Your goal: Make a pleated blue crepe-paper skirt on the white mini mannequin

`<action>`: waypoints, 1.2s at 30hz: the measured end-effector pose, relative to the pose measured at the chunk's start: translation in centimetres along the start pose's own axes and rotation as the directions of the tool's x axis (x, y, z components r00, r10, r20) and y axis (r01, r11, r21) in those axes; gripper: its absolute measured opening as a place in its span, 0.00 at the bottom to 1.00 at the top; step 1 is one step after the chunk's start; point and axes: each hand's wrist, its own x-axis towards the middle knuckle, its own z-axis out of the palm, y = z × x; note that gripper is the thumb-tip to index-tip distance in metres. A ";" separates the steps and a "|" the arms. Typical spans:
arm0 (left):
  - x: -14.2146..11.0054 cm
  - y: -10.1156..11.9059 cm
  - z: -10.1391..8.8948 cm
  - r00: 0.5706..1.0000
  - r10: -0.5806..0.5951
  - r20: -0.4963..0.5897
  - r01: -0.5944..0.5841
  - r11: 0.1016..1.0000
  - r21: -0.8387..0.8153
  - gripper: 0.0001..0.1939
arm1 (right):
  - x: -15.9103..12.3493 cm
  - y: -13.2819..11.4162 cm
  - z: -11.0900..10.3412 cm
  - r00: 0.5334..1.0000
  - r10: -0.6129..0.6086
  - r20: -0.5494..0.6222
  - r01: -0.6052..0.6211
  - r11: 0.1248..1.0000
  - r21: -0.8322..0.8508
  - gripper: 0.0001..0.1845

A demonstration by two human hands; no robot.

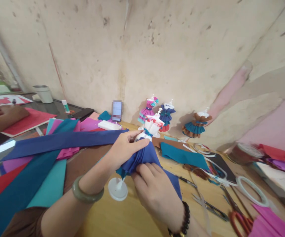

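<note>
A small white mannequin (151, 126) on a round white stand (117, 189) lies tilted over the wooden table (122, 217). Dark blue pleated paper (144, 156) is wrapped round its waist as a skirt. My left hand (122, 149) pinches the blue paper at the waist, fingers closed round it. My right hand (154, 187) presses the lower folds of the same paper from below, fingers curled on it. A long blue paper strip (63, 140) runs off to the left.
Three dressed mini mannequins (166, 113) stand by the wall. Sheets of coloured paper (29, 177) cover the left. Scissors (236, 214), tape rolls (252, 191), a teal sheet (182, 154) lie right. Another person's hand (9, 113) rests on red paper far left, near a cup (43, 93) and glue stick (65, 106).
</note>
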 end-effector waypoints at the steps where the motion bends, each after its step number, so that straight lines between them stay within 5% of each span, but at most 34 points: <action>1: 0.0 0.0 -0.1 1.000 0.002 -0.007 -0.002 1.000 -0.002 0.18 | 0.0 0.0 -0.1 1.000 -0.005 0.008 0.004 1.000 0.014 0.14; 8: 0.6 -0.4 -1.0 0.995 0.088 -0.037 -0.088 0.996 0.012 0.14 | 0.4 1.0 -2.5 0.997 0.055 -0.045 -0.044 0.972 0.230 0.12; 13: 0.7 0.0 -1.0 0.983 0.108 -0.149 -0.124 0.987 -0.103 0.13 | 0.2 1.6 -3.6 0.917 0.381 -0.115 -0.276 0.817 0.506 0.09; 15: 0.6 0.3 -1.0 0.978 0.094 -0.186 -0.122 0.982 -0.143 0.13 | 0.3 1.4 -3.4 0.838 0.541 0.073 -0.435 0.580 0.689 0.18; 19: 0.5 0.5 -1.0 0.963 0.095 -0.251 -0.139 0.977 -0.164 0.13 | 0.9 0.4 -2.2 0.617 0.486 0.619 -0.604 -0.211 0.768 0.28; 21: 0.5 0.4 -0.8 0.956 0.108 -0.274 -0.154 0.976 -0.152 0.13 | 1.1 -0.2 -1.5 0.583 0.460 0.670 -0.542 -0.394 0.742 0.30; 25: 0.3 -0.2 0.0 0.945 0.150 -0.290 -0.176 0.982 -0.064 0.13 | 1.6 -1.0 -0.4 0.561 0.607 0.563 -0.456 -0.341 0.822 0.31; 31: 0.0 -0.6 0.8 0.948 0.184 -0.260 -0.184 0.983 0.023 0.13 | 1.5 -2.1 0.1 0.465 0.698 0.544 -0.587 -0.217 0.780 0.32; 36: 0.5 -0.4 -0.1 0.922 0.181 -0.342 -0.194 0.981 -0.004 0.15 | 1.2 -2.7 0.5 0.485 0.668 0.565 -0.602 -0.214 0.770 0.31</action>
